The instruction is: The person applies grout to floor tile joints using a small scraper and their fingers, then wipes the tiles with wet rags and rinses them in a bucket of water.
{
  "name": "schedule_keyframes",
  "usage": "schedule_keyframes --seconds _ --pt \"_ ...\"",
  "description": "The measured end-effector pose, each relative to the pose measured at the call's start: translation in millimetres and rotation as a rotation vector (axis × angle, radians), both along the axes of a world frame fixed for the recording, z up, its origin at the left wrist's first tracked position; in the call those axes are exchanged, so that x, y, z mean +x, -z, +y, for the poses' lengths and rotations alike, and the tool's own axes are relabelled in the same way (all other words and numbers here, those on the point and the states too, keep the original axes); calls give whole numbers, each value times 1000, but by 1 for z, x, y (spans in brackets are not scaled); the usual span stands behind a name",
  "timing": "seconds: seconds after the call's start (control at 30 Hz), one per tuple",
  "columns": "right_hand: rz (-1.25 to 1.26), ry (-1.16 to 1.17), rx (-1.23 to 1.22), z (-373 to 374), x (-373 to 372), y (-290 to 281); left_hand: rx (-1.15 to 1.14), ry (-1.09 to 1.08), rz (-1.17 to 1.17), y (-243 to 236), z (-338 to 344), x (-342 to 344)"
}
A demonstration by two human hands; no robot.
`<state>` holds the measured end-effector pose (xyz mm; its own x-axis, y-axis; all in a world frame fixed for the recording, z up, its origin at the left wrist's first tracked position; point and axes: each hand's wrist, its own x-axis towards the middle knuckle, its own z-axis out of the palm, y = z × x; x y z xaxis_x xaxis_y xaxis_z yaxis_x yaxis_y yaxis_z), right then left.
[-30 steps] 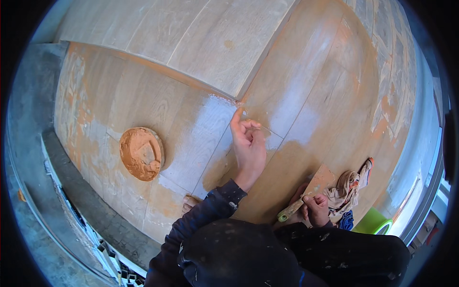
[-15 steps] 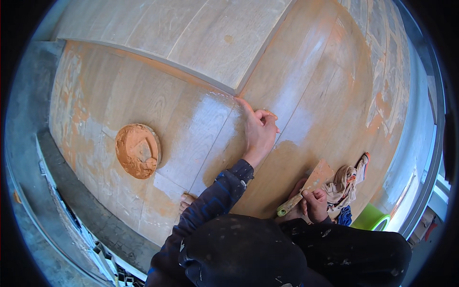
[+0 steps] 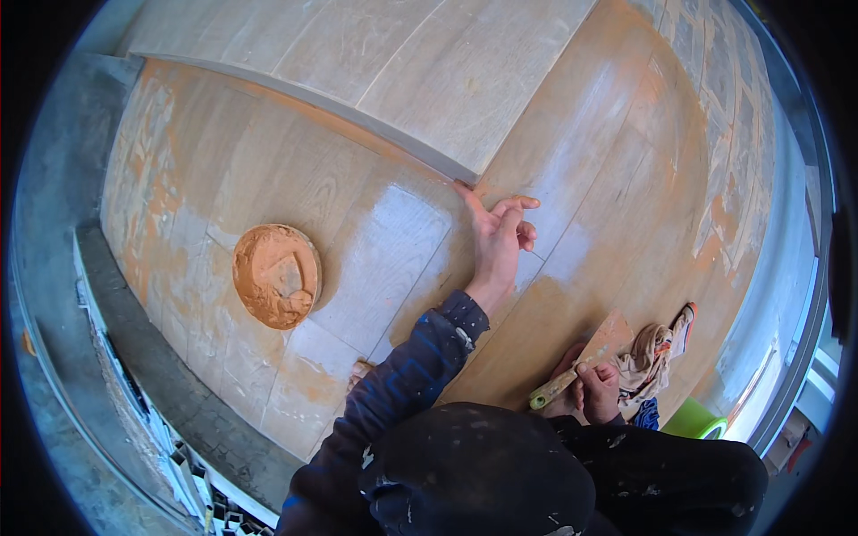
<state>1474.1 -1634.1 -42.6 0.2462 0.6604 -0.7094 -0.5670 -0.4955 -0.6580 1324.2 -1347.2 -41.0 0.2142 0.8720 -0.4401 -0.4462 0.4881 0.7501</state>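
Observation:
My left hand [image 3: 497,246] reaches forward with its fingers apart and nothing in them. One outstretched fingertip touches the seam at the lower corner of the raised wood-look platform [image 3: 420,98]. Under it lies the wood-look plank floor [image 3: 487,357], smeared with orange and whitish patches. Close to my knee, my right hand [image 3: 601,393] grips a putty knife [image 3: 604,341], whose broad blade is coated with orange filler and points away from me. A round tub [image 3: 315,299] of orange filler sits on the floor to the left, with a flat scraper-like piece [image 3: 287,273] resting in the filler.
A crumpled beige cloth [image 3: 645,362] and an orange-edged shoe or sandal [image 3: 685,327] lie right of the putty knife. A green cylindrical object [image 3: 693,420] stands near my right leg. A dark grey ledge [image 3: 179,335] borders the floor at left.
My left hand's fingers have spread further apart, while one fingertip stays by the platform corner. The whole view has shifted slightly. My right hand still holds the putty knife.

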Motion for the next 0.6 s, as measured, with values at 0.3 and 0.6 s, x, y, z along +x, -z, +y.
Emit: schedule_keyframes --seconds 0.3,0.6 --pt "-60 30 -11 1 -23 0 -108 87 -137 -3 -11 -42" --pt "-118 19 -23 4 -49 -9 125 240 565 -14 65 -116"
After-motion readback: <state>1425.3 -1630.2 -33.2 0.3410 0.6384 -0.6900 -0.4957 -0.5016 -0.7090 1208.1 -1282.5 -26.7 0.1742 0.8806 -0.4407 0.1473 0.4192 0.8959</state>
